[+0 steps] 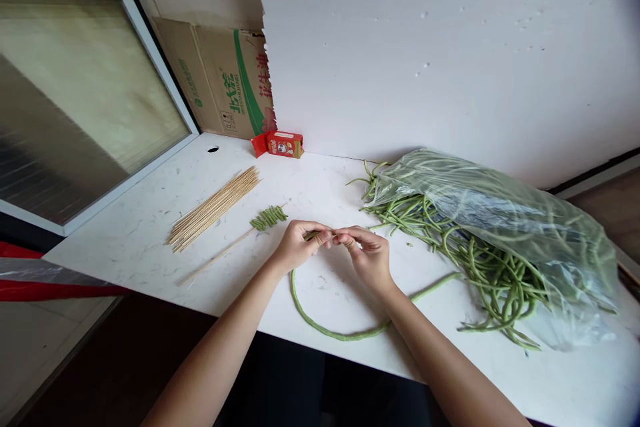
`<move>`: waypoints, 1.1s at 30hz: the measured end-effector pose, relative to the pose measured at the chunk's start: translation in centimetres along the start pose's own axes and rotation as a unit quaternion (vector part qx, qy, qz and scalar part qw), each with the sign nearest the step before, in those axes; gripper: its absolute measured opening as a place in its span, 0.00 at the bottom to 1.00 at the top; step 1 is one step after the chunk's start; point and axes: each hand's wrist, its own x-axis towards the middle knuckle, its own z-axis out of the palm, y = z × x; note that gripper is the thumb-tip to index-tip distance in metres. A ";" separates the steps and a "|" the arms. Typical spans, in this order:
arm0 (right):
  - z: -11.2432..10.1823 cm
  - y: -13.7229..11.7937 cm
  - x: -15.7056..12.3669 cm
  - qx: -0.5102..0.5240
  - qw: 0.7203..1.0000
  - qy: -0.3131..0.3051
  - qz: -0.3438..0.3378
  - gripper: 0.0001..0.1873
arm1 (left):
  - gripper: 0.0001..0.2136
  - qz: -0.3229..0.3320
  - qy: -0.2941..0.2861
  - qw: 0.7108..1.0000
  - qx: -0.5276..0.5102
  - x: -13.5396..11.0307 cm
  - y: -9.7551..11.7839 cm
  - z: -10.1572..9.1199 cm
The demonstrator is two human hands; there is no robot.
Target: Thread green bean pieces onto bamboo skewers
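Note:
Over the white table, my left hand [303,244] is closed on one end of a long green bean [345,336]. The rest of the bean curves down from that hand, across the tabletop and under my right forearm. My right hand [367,254] pinches at the same end, its fingertips meeting those of the left. The tip between the fingers is mostly hidden. Left of my hands lies a bamboo skewer [220,257] with folded green bean [269,217] threaded near its far end.
A bundle of bamboo skewers [215,209] lies at the left. To the right, a clear plastic bag [480,193] spills many long beans [505,283]. A small red box [285,145] and a cardboard carton [225,80] stand at the back. A framed glass panel [90,100] is at far left.

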 end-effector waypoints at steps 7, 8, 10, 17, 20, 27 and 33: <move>-2.2 2.9 0.9 -0.068 0.996 -0.056 0.019 0.19 | 0.24 -0.016 0.021 1.000 -0.004 0.5 -1.1 -1.2; -2.5 3.1 1.1 -0.083 0.994 -0.075 0.019 0.21 | 0.24 -0.009 0.020 1.000 -0.003 0.6 -1.2 -1.3; -3.0 3.3 1.2 -0.110 0.988 -0.104 0.014 0.22 | 0.24 0.002 0.019 1.000 -0.008 0.8 -1.5 -1.5; -3.8 4.3 1.8 -0.262 0.948 -0.147 -0.102 0.06 | 0.16 -0.024 0.029 0.999 0.017 0.8 -1.5 -1.2; -4.2 4.5 1.9 -0.300 0.938 -0.134 -0.109 0.07 | 0.15 -0.008 0.039 0.998 0.040 0.7 -1.4 -0.9; -3.0 1.6 1.6 -0.218 0.956 -0.131 -0.143 0.27 | 0.21 -0.066 0.078 0.995 -0.009 0.6 -1.3 0.0; -2.3 1.2 1.2 -0.199 0.963 -0.088 -0.158 0.12 | 0.24 -0.063 0.058 0.995 -0.049 0.5 -0.7 0.1</move>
